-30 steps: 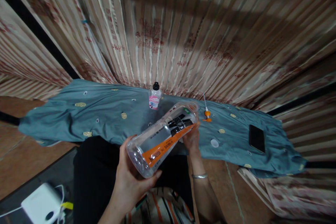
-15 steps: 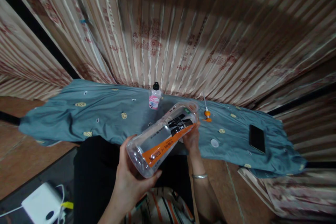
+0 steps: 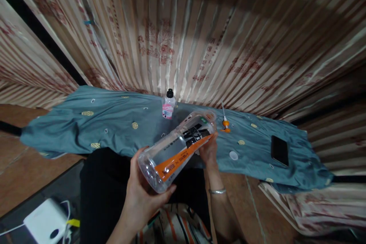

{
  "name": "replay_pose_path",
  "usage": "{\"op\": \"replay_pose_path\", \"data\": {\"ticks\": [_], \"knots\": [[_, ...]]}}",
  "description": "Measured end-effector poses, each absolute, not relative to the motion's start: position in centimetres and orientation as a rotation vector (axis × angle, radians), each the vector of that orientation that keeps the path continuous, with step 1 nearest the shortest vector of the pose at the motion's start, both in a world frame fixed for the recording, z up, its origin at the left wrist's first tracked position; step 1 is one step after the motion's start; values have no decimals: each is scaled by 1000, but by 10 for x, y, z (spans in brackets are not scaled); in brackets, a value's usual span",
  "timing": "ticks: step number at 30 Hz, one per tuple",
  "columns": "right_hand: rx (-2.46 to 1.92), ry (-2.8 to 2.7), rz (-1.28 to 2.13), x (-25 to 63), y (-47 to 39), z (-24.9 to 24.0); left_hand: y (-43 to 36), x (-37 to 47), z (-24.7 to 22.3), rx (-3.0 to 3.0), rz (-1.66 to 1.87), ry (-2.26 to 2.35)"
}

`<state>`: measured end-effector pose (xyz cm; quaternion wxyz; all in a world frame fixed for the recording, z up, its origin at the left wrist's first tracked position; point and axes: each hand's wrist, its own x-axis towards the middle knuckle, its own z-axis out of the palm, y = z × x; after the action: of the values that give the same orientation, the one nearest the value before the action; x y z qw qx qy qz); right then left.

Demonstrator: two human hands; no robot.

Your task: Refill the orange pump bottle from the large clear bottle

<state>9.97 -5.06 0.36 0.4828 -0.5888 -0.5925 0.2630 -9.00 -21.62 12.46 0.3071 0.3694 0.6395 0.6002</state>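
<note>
A large clear plastic bottle [image 3: 178, 150] with an orange, black and grey label lies tilted across both my hands, above my lap. My left hand [image 3: 143, 188] grips its base end at the lower left, thumb beneath. At the upper right, my right hand [image 3: 209, 150] holds the other end from behind; the bottle partly hides those fingers. An orange pump head [image 3: 225, 124] with a pale tube lies on the cloth just right of the bottle. Nearby on the cloth is a small white disc [image 3: 233, 155]. Beyond the large bottle, a small bottle [image 3: 168, 105] with a black cap and pink label stands upright.
A blue-green patterned cloth [image 3: 114, 122] covers the low table. A black phone [image 3: 280, 150] lies toward its right end. Striped curtains [image 3: 183, 38] hang close behind. At lower left, a white box [image 3: 45, 221] with cables rests on a dark surface.
</note>
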Motion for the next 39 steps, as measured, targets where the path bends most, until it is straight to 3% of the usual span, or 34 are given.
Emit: {"op": "replay_pose_path", "data": {"ticks": [39], "knots": [[-1430, -1438, 635, 99, -50, 5, -215, -91, 127, 994, 1569, 1709]]}}
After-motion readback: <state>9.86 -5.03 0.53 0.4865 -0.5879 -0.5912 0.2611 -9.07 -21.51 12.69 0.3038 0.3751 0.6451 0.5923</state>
